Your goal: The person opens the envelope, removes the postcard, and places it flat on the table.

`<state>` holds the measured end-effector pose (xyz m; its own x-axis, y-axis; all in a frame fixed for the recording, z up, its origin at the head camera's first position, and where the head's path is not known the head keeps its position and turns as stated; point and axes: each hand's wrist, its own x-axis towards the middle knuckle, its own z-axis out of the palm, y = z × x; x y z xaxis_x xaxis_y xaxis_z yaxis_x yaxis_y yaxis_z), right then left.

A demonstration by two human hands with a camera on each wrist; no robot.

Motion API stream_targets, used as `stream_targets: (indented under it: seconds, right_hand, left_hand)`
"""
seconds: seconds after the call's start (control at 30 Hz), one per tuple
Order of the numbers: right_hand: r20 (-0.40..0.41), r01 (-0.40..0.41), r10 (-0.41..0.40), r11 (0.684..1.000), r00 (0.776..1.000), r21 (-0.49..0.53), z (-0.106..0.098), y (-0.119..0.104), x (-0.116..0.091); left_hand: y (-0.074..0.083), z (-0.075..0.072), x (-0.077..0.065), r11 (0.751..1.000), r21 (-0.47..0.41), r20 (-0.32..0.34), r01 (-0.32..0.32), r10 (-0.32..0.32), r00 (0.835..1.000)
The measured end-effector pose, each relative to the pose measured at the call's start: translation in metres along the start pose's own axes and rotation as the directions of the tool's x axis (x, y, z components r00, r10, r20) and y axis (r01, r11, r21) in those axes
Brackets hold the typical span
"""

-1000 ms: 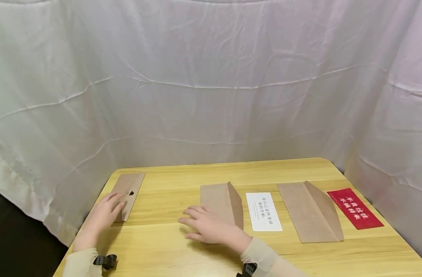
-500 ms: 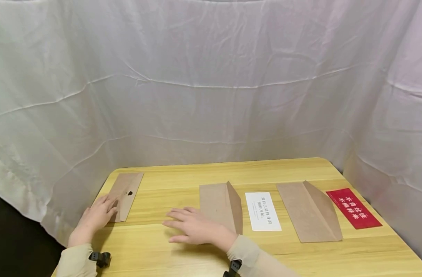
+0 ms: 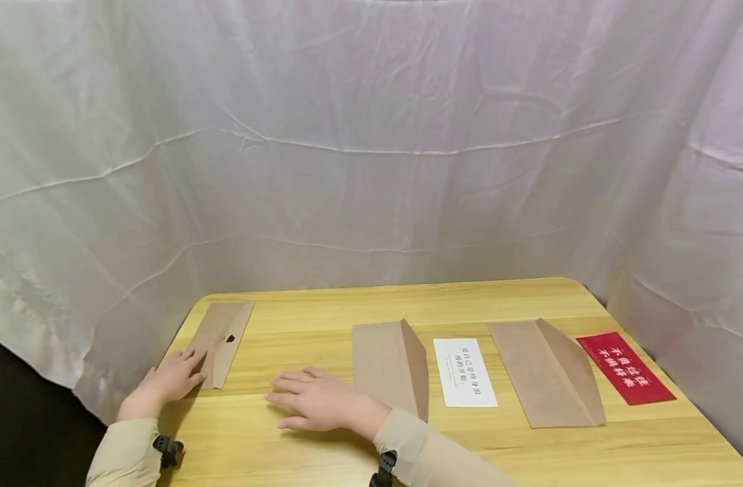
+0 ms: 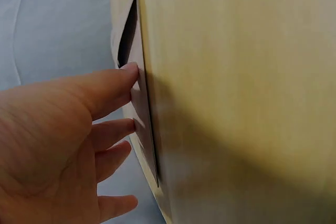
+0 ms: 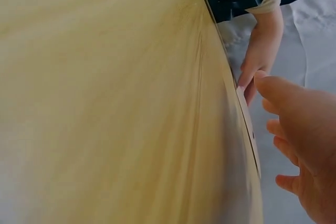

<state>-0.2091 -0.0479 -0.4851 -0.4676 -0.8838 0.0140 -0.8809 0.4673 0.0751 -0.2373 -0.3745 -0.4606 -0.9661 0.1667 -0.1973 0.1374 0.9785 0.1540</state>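
My left hand [image 3: 166, 383] rests on the near end of a brown paper envelope [image 3: 225, 326] at the table's left side. A small black mark sits on this envelope. In the left wrist view, the thumb and fingertips touch the envelope [image 4: 137, 95], and a dark gap shows along its edge. My right hand [image 3: 323, 400] is spread low over the table, left of a second brown envelope [image 3: 380, 355] whose flap is unfolded to the right. Nothing is in the right hand. The right wrist view shows its fingers apart, with the left hand [image 5: 262, 45] beyond.
Right of the middle envelope lies a white card [image 3: 465, 372] with printed characters. Beyond it are a third brown envelope [image 3: 538, 379], flap unfolded, and a red card [image 3: 626, 368] with white characters. Pale curtains [image 3: 371, 149] stand behind the wooden table [image 3: 298, 311].
My right hand has moved left, away from the middle envelope. The left hand has slid toward the near left end of its envelope, uncovering more of it.
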Motion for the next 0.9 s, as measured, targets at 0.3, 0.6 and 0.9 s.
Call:
stream_targets:
  seconds: [0.3,0.6,0.9]
  right_hand:
    - [0.028,-0.003,0.003,1.000,1.000,-0.002,0.004,-0.004,0.021]
    - [0.100,-0.039,0.038,0.999,0.994,0.009,0.003,-0.008,0.036]
    - [0.173,-0.074,0.074,0.997,0.982,-0.006,0.007,-0.022,0.055]
  left_hand:
    - [0.006,0.001,-0.005,1.000,0.000,0.050,-0.015,0.015,0.999]
    - [0.015,0.006,-0.013,1.000,0.028,0.027,0.008,-0.009,1.000]
    - [0.025,0.010,-0.019,0.999,0.034,0.015,0.033,-0.033,0.999]
